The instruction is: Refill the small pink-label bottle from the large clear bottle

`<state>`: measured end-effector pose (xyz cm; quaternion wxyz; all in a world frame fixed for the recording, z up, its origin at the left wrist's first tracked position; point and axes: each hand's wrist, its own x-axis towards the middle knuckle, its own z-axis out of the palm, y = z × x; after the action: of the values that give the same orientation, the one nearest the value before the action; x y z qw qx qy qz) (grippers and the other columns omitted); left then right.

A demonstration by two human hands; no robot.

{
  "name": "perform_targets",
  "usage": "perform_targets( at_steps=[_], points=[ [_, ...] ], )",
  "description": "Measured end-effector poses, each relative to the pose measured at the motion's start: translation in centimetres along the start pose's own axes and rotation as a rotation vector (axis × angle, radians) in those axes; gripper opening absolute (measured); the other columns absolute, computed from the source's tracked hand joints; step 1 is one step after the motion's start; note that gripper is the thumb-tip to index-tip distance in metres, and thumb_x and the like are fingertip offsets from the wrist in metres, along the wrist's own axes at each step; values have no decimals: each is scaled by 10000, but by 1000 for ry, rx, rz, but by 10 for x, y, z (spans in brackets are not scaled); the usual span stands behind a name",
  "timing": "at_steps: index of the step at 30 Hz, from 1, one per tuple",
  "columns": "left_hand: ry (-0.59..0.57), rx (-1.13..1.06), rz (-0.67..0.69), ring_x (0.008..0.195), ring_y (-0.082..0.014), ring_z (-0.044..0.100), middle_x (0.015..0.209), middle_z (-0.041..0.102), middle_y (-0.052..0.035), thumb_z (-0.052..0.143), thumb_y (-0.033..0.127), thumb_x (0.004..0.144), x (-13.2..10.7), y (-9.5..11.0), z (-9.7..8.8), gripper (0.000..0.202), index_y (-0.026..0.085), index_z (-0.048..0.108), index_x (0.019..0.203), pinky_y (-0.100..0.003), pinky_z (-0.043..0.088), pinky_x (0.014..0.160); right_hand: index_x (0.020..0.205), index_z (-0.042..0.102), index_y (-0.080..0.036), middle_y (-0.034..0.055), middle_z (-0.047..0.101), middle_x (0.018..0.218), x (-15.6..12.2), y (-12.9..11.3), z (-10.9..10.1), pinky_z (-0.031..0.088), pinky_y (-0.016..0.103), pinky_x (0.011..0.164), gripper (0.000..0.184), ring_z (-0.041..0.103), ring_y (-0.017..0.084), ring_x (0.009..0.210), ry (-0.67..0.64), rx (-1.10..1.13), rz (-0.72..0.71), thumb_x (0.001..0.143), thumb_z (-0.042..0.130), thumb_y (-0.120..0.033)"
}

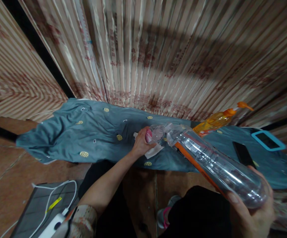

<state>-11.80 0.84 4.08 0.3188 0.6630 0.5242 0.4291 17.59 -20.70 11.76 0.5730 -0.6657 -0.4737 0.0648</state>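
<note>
I'm holding a clear bottle [215,163] tilted above the cloth-covered counter [64,132], my right hand [257,216] cupping its base, my left hand [141,144] gripping the pink piece [148,135] at its narrow end; an orange pump bottle [214,123] is standing behind, a phone [243,154] lying rightward.

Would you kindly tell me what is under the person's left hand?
Beneath the left hand, some white material shows on both sides, with blue-green cloth around it. Whatever lies directly below the palm is covered by the hand and cannot be seen.
</note>
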Motion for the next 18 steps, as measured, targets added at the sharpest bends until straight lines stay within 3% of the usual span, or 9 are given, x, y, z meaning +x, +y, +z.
perform_targets(
  at_steps=[5, 9, 18],
  points=[
    [-19, -10, -7, 1456, -411, 680, 1524, 712, -196, 1018, 173, 640, 0, -1, 0, 898, 169, 636, 1454, -613, 522, 1296, 1667, 575, -235, 138, 575, 1659, -1, 4, 2, 292, 745, 1331, 1048, 519, 492, 1519, -2, 27, -1, 768, 930, -640],
    [-7, -32, 26, 1443, -393, 689, 1508, 728, -148, 1022, 175, 637, 0, -6, 2, 897, 221, 640, 1448, -613, 533, 1290, 1666, 583, -232, 157, 593, 1632, -1, 5, 1, 276, 786, 1312, 1048, 533, 509, 1492, 3, 7, 6, 765, 936, -634],
    [0, 0, 57, 1404, -390, 709, 1479, 736, -140, 1024, 190, 646, 0, -9, 4, 893, 214, 637, 1451, -589, 569, 1260, 1702, 540, -200, 202, 597, 1626, -2, -8, 1, 312, 845, 1250, 1129, 556, 551, 1463, 7, -85, -33, 766, 916, -706]
  ],
)
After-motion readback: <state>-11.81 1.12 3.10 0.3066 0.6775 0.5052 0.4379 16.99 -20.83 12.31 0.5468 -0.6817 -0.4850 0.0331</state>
